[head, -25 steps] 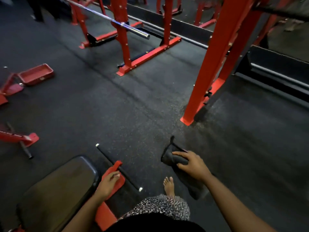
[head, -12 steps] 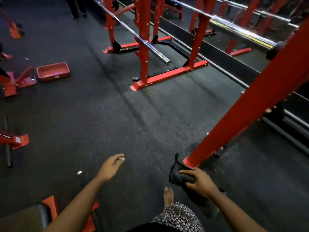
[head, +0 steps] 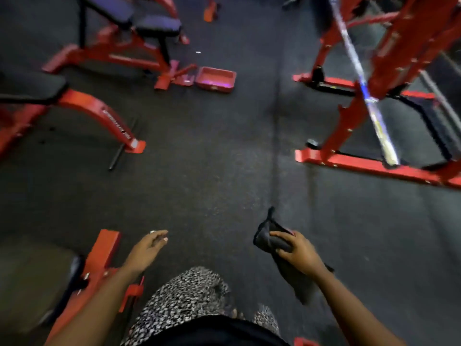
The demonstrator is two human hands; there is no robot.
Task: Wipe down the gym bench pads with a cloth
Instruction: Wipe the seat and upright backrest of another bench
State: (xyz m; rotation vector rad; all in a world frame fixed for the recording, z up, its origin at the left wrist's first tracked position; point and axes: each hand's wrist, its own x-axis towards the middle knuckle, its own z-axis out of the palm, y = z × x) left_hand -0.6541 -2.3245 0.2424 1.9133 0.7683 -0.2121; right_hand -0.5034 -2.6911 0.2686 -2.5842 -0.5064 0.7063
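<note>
Holding a dark cloth (head: 265,239) with curled fingers, the right hand (head: 296,253) hangs in the air above the floor (head: 212,171). One end of the cloth sticks up past the fingers, and the rest hangs down under the wrist. The left hand (head: 147,248) is loose and holds nothing, with its fingers out nearly straight over the floor. Just beside the left arm, at the bottom left, is a bench pad (head: 32,278). It looks dark and a bit blurry, and it sits on a red frame (head: 99,255). The cloth is well apart from this pad. Between the two arms are black and white spotted clothes (head: 184,295). Farther out on the left stand a near bench (head: 30,86) and a far bench (head: 154,23), both with dark pads. A red tray (head: 215,78) lies on the floor by the far bench. On the right stands a red rack (head: 331,136) with a shiny bar (head: 366,96) across it.
</note>
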